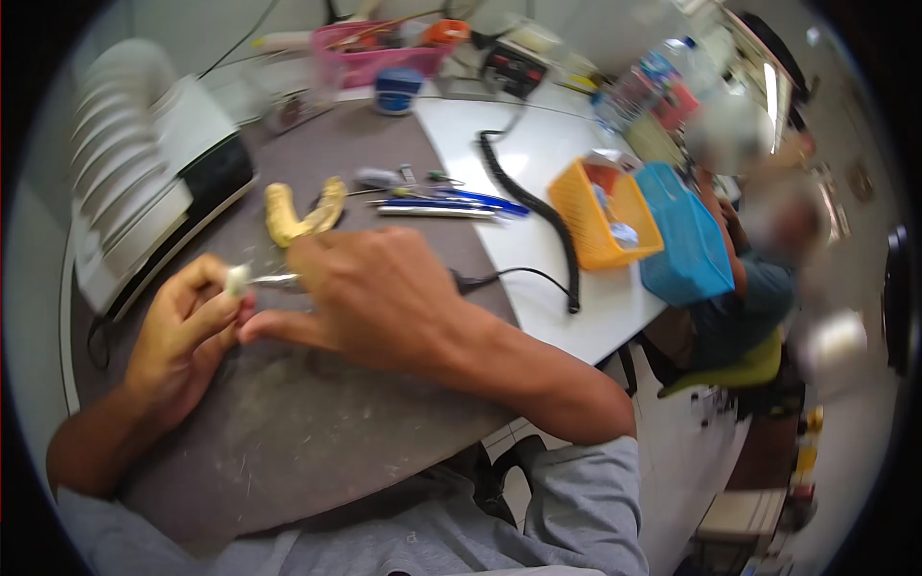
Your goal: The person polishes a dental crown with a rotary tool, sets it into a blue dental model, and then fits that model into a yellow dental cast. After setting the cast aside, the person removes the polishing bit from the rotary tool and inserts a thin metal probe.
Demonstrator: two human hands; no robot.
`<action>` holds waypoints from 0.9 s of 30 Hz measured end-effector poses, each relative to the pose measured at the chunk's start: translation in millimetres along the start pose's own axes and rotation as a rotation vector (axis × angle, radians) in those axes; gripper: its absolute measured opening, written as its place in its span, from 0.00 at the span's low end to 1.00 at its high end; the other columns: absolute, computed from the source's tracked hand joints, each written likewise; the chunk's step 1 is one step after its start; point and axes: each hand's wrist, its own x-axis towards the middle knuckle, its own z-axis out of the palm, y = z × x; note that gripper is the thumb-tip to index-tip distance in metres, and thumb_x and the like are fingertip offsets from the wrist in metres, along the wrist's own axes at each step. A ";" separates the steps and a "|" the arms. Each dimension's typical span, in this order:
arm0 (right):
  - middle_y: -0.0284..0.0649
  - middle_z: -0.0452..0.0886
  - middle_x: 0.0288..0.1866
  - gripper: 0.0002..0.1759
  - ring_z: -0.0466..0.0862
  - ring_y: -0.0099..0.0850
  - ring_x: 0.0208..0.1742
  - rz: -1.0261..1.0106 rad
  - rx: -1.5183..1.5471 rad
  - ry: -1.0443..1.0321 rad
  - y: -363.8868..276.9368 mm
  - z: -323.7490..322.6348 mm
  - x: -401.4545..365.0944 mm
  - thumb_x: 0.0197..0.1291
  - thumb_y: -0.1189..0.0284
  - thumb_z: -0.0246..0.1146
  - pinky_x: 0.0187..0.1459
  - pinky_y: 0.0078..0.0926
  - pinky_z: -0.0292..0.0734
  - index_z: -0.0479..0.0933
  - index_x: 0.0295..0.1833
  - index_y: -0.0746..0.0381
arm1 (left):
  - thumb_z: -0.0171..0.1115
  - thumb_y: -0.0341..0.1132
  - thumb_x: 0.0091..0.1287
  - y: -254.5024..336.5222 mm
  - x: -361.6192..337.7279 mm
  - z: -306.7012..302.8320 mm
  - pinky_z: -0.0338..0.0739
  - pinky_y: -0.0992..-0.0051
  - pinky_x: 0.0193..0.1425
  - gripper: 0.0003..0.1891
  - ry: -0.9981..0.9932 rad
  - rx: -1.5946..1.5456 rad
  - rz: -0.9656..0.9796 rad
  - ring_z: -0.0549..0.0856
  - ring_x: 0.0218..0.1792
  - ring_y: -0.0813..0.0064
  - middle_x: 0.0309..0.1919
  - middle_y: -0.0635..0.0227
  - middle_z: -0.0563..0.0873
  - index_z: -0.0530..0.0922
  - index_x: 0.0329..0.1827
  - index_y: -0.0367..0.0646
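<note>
My left hand [182,331] pinches a small whitish piece [237,279], tooth-like in look, between thumb and fingertips. A corded rotary handpiece [279,279] is in my right hand [379,293], its thin metal tip pointing left, right at the whitish piece. My right thumb reaches out close to the left fingertips. Most of the handpiece is hidden by my right fingers, and its black cord [528,271] runs out to the right. Just beyond my hands lies a yellow horseshoe-shaped dental cast [305,216] on the brown mat [355,422].
A white suction unit [154,182] with a ribbed hose stands at left. Pens and small tools [442,204] lie behind my hands. Orange [603,216] and blue baskets [684,230] stand at right, a pink basket [360,62] at back. Another person [759,288] sits at far right.
</note>
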 end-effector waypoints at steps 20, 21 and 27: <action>0.38 0.75 0.16 0.28 0.77 0.35 0.16 0.042 -0.036 -0.012 -8.4 -3.4 9.2 0.58 0.48 0.69 0.18 0.33 0.67 0.70 0.26 0.61 | 0.62 0.28 0.70 -1.4 1.9 -0.4 0.80 0.80 0.45 0.06 -0.105 -0.065 0.028 0.83 0.37 0.81 0.37 0.65 0.84 0.77 0.44 0.35; 0.38 0.75 0.16 0.28 0.76 0.35 0.15 0.058 -0.036 -0.002 -8.8 -3.6 9.2 0.57 0.47 0.69 0.17 0.33 0.67 0.70 0.25 0.61 | 0.62 0.29 0.71 -2.3 2.0 -1.4 0.80 0.80 0.45 0.06 -0.097 -0.065 0.027 0.83 0.37 0.81 0.38 0.64 0.84 0.77 0.44 0.35; 0.35 0.69 0.14 0.31 0.70 0.32 0.13 0.083 -0.027 0.008 -11.0 -0.6 7.6 0.49 0.45 0.74 0.17 0.32 0.63 0.69 0.22 0.60 | 0.62 0.32 0.72 -9.9 4.2 -7.7 0.78 0.80 0.45 0.09 -0.095 -0.162 0.056 0.83 0.38 0.80 0.39 0.65 0.84 0.78 0.47 0.34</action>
